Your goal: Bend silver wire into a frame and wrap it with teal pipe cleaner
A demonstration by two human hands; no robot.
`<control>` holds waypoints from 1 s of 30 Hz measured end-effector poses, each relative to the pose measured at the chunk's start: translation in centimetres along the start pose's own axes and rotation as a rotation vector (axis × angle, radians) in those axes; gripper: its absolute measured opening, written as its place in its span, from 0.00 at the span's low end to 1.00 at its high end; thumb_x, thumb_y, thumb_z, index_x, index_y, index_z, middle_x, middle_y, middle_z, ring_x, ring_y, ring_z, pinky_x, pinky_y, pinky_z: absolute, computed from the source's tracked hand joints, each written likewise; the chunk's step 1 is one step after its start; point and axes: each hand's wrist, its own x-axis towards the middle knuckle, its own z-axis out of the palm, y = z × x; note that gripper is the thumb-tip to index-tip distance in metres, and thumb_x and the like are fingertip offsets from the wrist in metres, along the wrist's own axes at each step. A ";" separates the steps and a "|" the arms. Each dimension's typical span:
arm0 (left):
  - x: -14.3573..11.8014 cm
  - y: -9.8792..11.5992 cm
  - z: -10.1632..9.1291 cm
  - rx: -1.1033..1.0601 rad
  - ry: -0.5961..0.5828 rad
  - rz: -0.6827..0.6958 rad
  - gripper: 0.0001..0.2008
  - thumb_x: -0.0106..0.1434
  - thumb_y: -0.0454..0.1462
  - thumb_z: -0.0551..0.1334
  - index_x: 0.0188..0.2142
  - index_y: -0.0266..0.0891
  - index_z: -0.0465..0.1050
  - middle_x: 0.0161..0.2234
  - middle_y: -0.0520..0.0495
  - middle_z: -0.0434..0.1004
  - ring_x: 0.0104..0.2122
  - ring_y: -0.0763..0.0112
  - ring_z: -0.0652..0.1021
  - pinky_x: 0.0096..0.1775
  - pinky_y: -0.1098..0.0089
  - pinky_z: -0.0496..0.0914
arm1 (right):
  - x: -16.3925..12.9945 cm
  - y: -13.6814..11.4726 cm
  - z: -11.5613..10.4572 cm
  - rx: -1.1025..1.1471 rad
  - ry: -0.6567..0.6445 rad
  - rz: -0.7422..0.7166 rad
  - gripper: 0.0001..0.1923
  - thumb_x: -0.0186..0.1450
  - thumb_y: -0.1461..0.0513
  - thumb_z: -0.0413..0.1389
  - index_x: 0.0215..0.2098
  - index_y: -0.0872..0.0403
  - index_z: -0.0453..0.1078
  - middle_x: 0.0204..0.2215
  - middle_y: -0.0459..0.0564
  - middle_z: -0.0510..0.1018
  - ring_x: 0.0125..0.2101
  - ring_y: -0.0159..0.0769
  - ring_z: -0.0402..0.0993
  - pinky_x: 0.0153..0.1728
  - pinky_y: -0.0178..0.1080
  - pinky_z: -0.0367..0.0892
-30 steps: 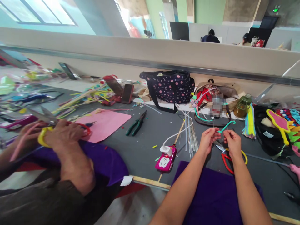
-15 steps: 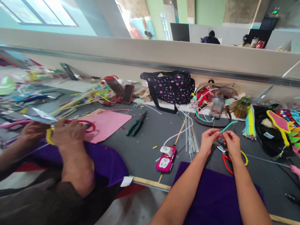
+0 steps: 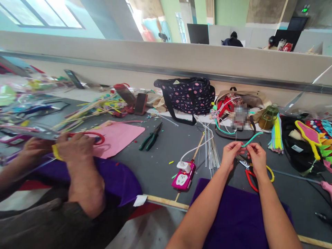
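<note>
Between both hands is a short turquoise pipe cleaner [image 3: 252, 139], its free end pointing up to the right. My left hand [image 3: 231, 154] pinches its lower left end between thumb and fingers. My right hand [image 3: 256, 156] pinches it a little further along, close beside the left fingertips. Under my right wrist lie scissors [image 3: 251, 175] with one red and one yellow handle loop, their blades pointing towards my hands. Just left of my left hand is a bundle of thin wires [image 3: 213, 154]. Purple cloth [image 3: 232, 218] lies beneath my forearms.
A pink power strip [image 3: 184, 178] with a white plug sits left of my arm. Green-handled pliers [image 3: 150, 138] lie farther left. At far left a co-worker's hand [image 3: 75, 148] holds red-handled scissors. A dotted bag [image 3: 188, 97] and a green bottle [image 3: 269, 116] stand behind.
The turquoise pipe cleaner has shifted slightly, and more of it shows past my right fingers. My hands stay almost in place. The co-worker's scissors have moved a little.
</note>
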 end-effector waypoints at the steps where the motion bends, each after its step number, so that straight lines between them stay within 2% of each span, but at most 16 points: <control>1: 0.0 0.0 0.0 0.007 -0.006 -0.003 0.19 0.46 0.43 0.75 0.34 0.33 0.79 0.29 0.46 0.79 0.30 0.69 0.80 0.34 0.69 0.74 | 0.0 0.0 0.0 -0.007 -0.005 -0.007 0.15 0.54 0.51 0.65 0.30 0.53 0.73 0.21 0.42 0.72 0.20 0.30 0.65 0.19 0.33 0.60; 5: 0.1 -0.3 0.0 0.037 -0.006 0.004 0.19 0.43 0.40 0.76 0.33 0.34 0.79 0.27 0.48 0.79 0.25 0.74 0.77 0.33 0.71 0.72 | -0.1 0.0 0.0 -0.052 -0.030 -0.033 0.14 0.55 0.51 0.64 0.30 0.53 0.72 0.20 0.41 0.71 0.19 0.29 0.62 0.20 0.33 0.58; 8: 0.1 -0.4 0.0 0.014 0.004 0.002 0.18 0.43 0.40 0.76 0.32 0.34 0.78 0.27 0.48 0.79 0.25 0.74 0.77 0.34 0.70 0.72 | -0.4 -0.4 0.1 -0.065 -0.050 -0.061 0.13 0.56 0.53 0.64 0.31 0.53 0.72 0.21 0.41 0.71 0.20 0.28 0.61 0.20 0.33 0.57; 12: 0.0 -0.3 0.0 -0.001 0.002 -0.024 0.18 0.41 0.40 0.76 0.31 0.34 0.78 0.26 0.48 0.79 0.25 0.73 0.77 0.35 0.69 0.72 | -0.5 -0.9 0.3 0.062 -0.049 -0.057 0.13 0.55 0.55 0.65 0.34 0.53 0.72 0.24 0.41 0.72 0.22 0.28 0.63 0.22 0.31 0.59; 18: -0.1 0.1 0.0 0.092 0.002 -0.016 0.19 0.41 0.41 0.76 0.31 0.34 0.78 0.23 0.49 0.77 0.24 0.72 0.76 0.33 0.70 0.70 | 0.2 -1.4 -0.1 0.267 0.128 0.003 0.22 0.53 0.54 0.66 0.43 0.53 0.72 0.34 0.46 0.78 0.26 0.28 0.68 0.20 0.29 0.59; 22: -0.3 0.3 0.3 0.145 0.005 -0.006 0.16 0.41 0.40 0.75 0.30 0.34 0.78 0.22 0.51 0.76 0.23 0.73 0.75 0.32 0.71 0.69 | 0.6 -1.9 -1.0 0.424 0.181 0.010 0.25 0.51 0.57 0.67 0.46 0.53 0.70 0.41 0.48 0.80 0.27 0.26 0.70 0.19 0.27 0.61; 26: -0.3 0.3 0.4 0.176 0.027 0.009 0.14 0.43 0.38 0.74 0.29 0.35 0.78 0.21 0.51 0.75 0.22 0.74 0.74 0.30 0.72 0.68 | 0.8 -2.5 -1.8 0.521 0.276 -0.058 0.24 0.51 0.60 0.67 0.44 0.52 0.66 0.39 0.48 0.81 0.26 0.25 0.70 0.20 0.26 0.63; 30: -0.3 -0.1 0.3 0.221 0.020 0.006 0.12 0.44 0.37 0.73 0.29 0.34 0.78 0.21 0.51 0.75 0.21 0.74 0.73 0.28 0.73 0.66 | 0.8 -2.7 -2.1 0.508 0.315 -0.143 0.22 0.52 0.58 0.67 0.41 0.51 0.65 0.33 0.46 0.81 0.23 0.26 0.70 0.20 0.27 0.64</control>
